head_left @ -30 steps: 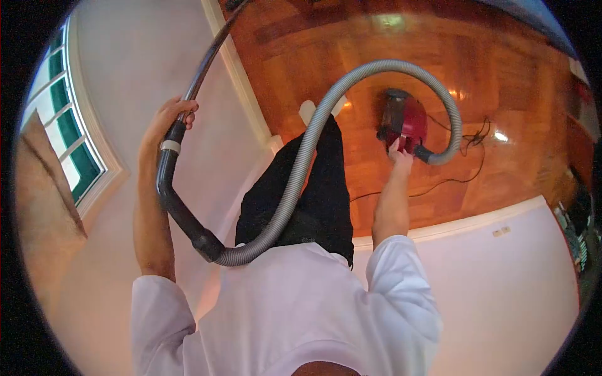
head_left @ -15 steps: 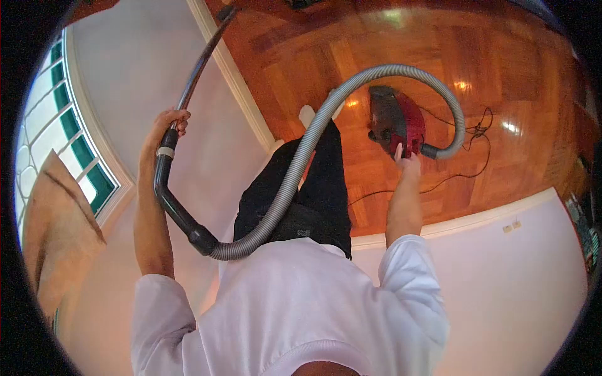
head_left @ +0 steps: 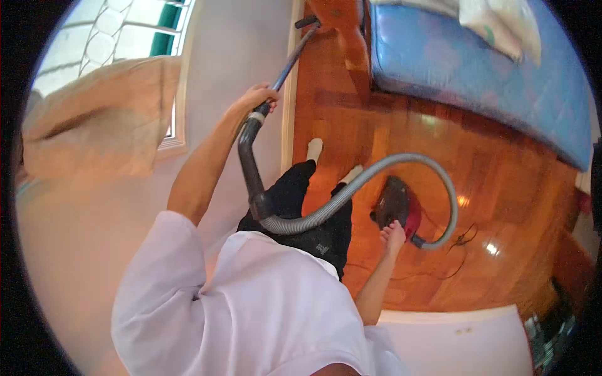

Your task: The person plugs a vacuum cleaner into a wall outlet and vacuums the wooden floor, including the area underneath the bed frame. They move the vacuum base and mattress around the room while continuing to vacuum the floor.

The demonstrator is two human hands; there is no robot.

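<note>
Left hand [head_left: 256, 98] wrapped shut on rigid wand handle [head_left: 249, 147]; right hand [head_left: 393, 234] resting on red canister [head_left: 396, 207], closure unclear, on floor right of feet; looked heavy, hose [head_left: 376, 166] floppy.

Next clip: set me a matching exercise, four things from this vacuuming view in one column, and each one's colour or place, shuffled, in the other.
Things:
1. vacuum canister
2. hose
3. mattress
4. left hand

Places and colours:
A. blue, at the top right
B. red, on the wooden floor by the right hand
C. closed round the dark wand
D. grey, looping from the handle to the canister

Pairs: 1-B, 2-D, 3-A, 4-C
</note>
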